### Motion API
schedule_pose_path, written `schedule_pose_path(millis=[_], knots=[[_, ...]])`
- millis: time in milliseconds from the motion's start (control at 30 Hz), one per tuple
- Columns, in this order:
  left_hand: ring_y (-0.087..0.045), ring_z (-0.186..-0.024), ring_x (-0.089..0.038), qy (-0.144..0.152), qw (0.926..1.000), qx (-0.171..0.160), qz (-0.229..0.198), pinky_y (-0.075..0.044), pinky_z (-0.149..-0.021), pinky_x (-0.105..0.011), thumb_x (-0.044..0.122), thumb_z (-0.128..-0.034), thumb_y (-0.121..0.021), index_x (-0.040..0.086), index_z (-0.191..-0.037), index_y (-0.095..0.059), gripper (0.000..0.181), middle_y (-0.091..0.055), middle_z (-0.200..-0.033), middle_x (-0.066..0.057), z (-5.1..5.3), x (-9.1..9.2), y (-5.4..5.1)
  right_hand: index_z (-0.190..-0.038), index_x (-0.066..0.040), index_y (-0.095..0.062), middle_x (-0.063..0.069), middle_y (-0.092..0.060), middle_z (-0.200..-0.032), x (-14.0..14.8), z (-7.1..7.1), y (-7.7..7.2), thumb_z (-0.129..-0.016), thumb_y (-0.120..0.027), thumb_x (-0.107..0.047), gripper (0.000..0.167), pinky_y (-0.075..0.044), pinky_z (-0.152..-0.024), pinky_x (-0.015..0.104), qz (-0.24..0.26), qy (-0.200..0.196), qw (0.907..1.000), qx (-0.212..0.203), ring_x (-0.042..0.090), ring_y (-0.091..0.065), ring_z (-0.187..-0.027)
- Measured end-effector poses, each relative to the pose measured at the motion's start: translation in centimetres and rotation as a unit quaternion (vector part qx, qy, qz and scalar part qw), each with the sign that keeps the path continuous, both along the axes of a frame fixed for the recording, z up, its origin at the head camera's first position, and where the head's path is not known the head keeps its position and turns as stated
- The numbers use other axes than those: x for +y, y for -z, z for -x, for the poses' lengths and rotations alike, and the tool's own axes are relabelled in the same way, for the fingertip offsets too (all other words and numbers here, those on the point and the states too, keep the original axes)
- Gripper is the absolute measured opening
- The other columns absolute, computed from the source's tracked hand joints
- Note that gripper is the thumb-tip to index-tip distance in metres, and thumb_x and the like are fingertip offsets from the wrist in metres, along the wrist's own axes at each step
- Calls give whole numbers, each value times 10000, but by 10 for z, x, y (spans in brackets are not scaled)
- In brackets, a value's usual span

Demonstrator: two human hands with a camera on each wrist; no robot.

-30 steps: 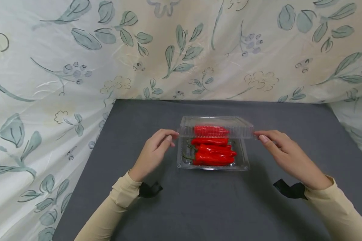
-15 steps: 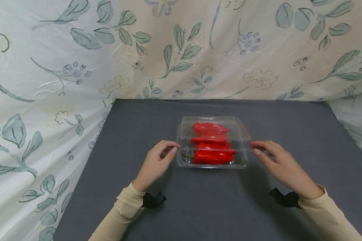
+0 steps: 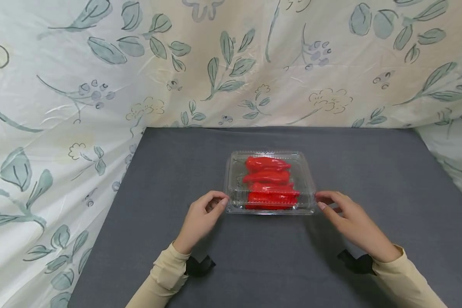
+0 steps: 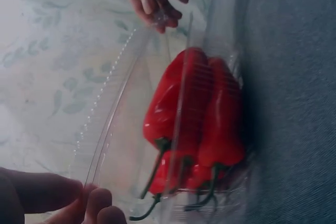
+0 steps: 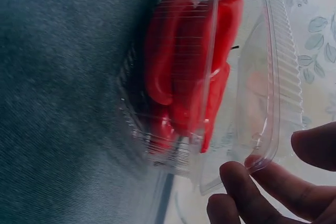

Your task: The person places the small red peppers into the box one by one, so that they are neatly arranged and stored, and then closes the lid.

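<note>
A clear plastic clamshell container [image 3: 235, 210] stands on the dark grey cloth, holding several red peppers [image 3: 267, 176] with green stems. Its hinged lid [image 5: 273, 72] slants low over the peppers, its front edge still apart from the base in both wrist views. My left hand [image 3: 201, 220] pinches the lid's front left corner between thumb and fingers, close up in the left wrist view. At the front right corner, my right hand [image 3: 348, 222] holds the lid with curled fingertips; in the right wrist view the thumb [image 5: 317, 145] stands off from the plastic.
Dark grey cloth [image 3: 277, 261] covers the table around the container. A pale curtain [image 3: 277, 64] with leaf and flower prints hangs behind the table and along its left side. Black straps [image 3: 200, 266] sit at both wrists.
Both hands have come down and toward the near side, swinging the lid from half raised to nearly level over the peppers. The container's base has stayed in place.
</note>
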State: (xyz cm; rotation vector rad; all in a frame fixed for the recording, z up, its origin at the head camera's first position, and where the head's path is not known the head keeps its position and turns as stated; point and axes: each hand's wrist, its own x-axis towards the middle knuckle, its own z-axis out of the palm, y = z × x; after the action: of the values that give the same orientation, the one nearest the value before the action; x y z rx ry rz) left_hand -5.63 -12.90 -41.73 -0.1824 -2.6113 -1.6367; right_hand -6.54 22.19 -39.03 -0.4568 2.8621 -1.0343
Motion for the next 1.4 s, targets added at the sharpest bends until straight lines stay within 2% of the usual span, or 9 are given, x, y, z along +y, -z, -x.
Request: schedule_pose_path(millis=[233,433,600,733,900,1067,1167,1267,1400], knots=[[-534,-675,-145,-382,9987,-262,-220,-418,-608,-219,179,-927,-639,130,-1066,-658,149,-627,-840,-22,-4,7,6,-1260,-47,-571,108,-589,-1201,0,0,12,-994,-521,-285,361,-466,-780,341,35,38,10000,-55,269,-503,-1114],[-515,-624,-134,-476,9971,-520,-274,-390,-573,-233,205,-924,-646,133,-1141,-617,230,-631,-826,-36,-4,10,15,-1243,-46,-578,113,-586,-1187,0,0,21,-988,-533,-286,353,-470,-764,317,92,122,9999,-8,279,-507,-1101],[-529,-618,-116,-449,9977,-443,-227,-407,-566,-240,276,-916,-655,190,-1114,-624,218,-628,-802,-5,-1,7,26,-1233,-41,-577,113,-596,-1161,1,-1,28,-977,-555,-261,338,-487,-760,310,167,192,9997,69,271,-520,-1083],[-532,-613,-130,-399,9983,-351,-253,-412,-555,-246,311,-913,-655,203,-1101,-629,219,-625,-789,0,-1,6,28,-1229,-44,-571,111,-596,-1158,1,-1,32,-974,-561,-260,335,-495,-758,294,234,272,9993,87,261,-527,-1076],[-491,-568,-111,-387,9987,-314,-101,-391,-523,-240,301,-914,-655,212,-1109,-620,217,-620,-774,24,-1,6,29,-1223,-62,-557,91,-609,-1141,0,-1,38,-972,-565,-239,307,-489,-731,248,443,329,9984,137,131,-533,-1028],[-466,-537,-99,-336,9982,-483,-109,-380,-510,-239,287,-921,-648,227,-1138,-591,232,-616,-785,12,-2,8,32,-1208,-74,-539,70,-600,-1129,-3,-2,46,-969,-570,-230,287,-469,-742,196,706,466,9963,134,20,-510,-975],[-525,-567,-121,-312,9974,-567,-302,-420,-535,-248,276,-927,-640,228,-1153,-575,240,-619,-822,-8,-2,9,34,-1198,-63,-526,77,-582,-1141,-6,-2,48,-974,-561,-237,286,-469,-757,187,868,598,9944,68,58,-518,-985],[-595,-629,-174,-286,9954,-607,-682,-481,-587,-279,228,-931,-637,197,-1178,-557,262,-624,-873,-39,-1,11,36,-1230,-36,-466,114,-555,-1157,-10,-2,49,-984,-541,-243,331,-510,-735,231,1222,747,9892,-309,102,-545,-972],[-617,-682,-214,-283,9871,-813,-1354,-520,-653,-324,168,-927,-637,104,-1234,-497,344,-626,-925,-93,3,11,40,-1252,24,-317,179,-516,-1107,-18,-2,50,-997,-505,-204,390,-544,-654,297,1908,1189,9696,-969,106,-598,-844]])
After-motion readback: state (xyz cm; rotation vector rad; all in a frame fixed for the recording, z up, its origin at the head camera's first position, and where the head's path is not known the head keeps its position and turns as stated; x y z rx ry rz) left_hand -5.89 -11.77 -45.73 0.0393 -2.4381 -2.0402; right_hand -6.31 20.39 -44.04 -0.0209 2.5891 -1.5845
